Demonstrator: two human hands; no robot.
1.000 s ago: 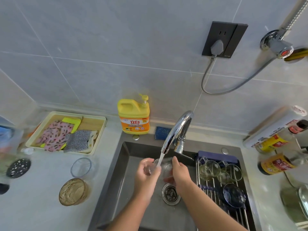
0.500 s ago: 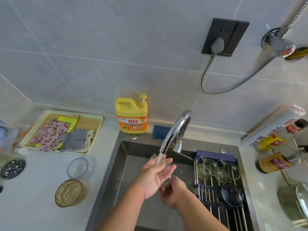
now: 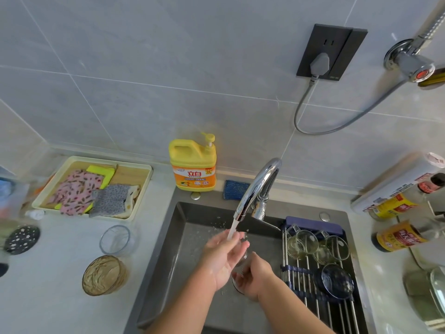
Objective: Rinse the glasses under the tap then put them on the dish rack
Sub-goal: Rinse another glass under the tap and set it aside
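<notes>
- Looking down on a pale grey counter [image 3: 60, 297] with a dark sink [image 3: 192, 227] set into it, and grey wall tiles [image 3: 144, 68] rising behind.
- Chrome tap [image 3: 257, 186] arches over the basin, and water [image 3: 232, 229] pours from it straight onto the left hand [image 3: 225, 259].
- That left hand lies palm up under the stream, fingers straight and close together, gripping nothing.
- Right hand [image 3: 252, 278] sits just beside and below it, over the drain, fingers curled round a clear glass [image 3: 243, 257]. Most of that glass is hidden behind the left palm; only a glint shows.
- Dish rack [image 3: 337, 312] spans the right side of the sink. Two clear mugs [image 3: 299, 243] lie side by side at its far end, with a dark blue dish [image 3: 336, 280] nearer.
- Left of the sink on the counter stand a clear tumbler [image 3: 115, 239] and, nearer, an amber ribbed glass [image 3: 103, 274], close together.
- Further back on the left sits a cream tray [image 3: 108, 160] of folded cloths.
- Yellow detergent bottle [image 3: 192, 165] stands against the wall at the sink's back edge, with a blue scrub pad [image 3: 234, 189] between it and the tap's base.
- Black socket [image 3: 332, 51] sits high on the wall with a grey plug [image 3: 319, 65] in it, its cable looping down to the right.
- Sauce bottles [image 3: 397, 237] crowd the counter on the right.
</notes>
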